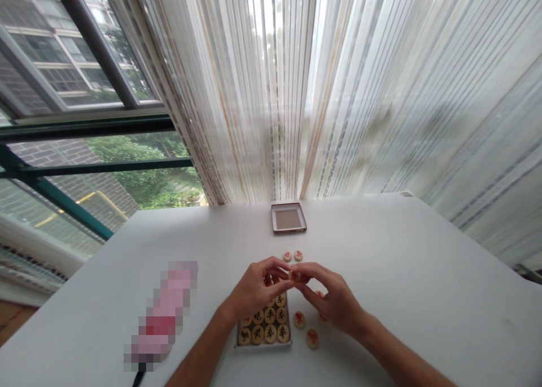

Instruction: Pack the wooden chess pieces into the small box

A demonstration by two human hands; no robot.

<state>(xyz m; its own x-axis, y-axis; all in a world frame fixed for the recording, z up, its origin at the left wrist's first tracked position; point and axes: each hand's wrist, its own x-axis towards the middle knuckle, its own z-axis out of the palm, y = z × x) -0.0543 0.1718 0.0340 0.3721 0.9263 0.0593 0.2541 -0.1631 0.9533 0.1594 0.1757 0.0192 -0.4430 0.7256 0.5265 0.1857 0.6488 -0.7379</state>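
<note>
In the head view, a small round piece (pixel 292 275) with a red mark is held above the table (pixel 381 240) between the fingertips of the left hand (pixel 257 285) and right hand (pixel 334 296); both pinches are narrow, and no long axis is shown by the disc; its exact tilt cannot be told. From the fingertips, the open box (pixel 262 347) is set at seven o'clock, partly covered by the left hand, the nearer one; rows of mostly dark-marked pieces (pixel 270 334) are held in it, its far part being hidden; two red-marked pieces (pixel 298 255) are seen at twelve, with the lid (pixel 288 219) beyond; more loose red-marked pieces (pixel 312 338) are scattered towards five, one or more partly hidden by the right hand.
</note>
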